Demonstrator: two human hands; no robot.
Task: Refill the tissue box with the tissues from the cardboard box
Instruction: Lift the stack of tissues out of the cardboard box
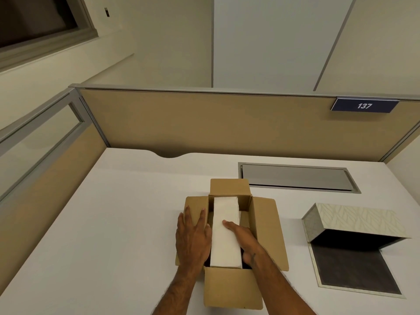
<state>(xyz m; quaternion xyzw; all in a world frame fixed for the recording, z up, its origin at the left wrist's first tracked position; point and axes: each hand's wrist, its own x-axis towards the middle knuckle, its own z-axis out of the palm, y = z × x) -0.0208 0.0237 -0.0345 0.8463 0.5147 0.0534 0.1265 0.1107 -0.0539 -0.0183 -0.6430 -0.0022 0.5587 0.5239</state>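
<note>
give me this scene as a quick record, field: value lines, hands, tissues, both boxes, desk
tissues: white stack still inside the cardboard box
cardboard box: flaps open, on the desk, in front of the person
left hand: flat on the left flap, against the stack's left side
right hand: along the stack's right side, fingers down in the box
tissue box: to the right, apart from the cardboard box, lid open, inside dark, no tissues visible
desk: white, grey cable hatch at the back
task state: stack not yet lifted out

We note a white desk [109, 223] bearing an open brown cardboard box [234, 289], beside it an opened pale patterned tissue box [356, 219], and a grey recessed hatch [295, 177].
</note>
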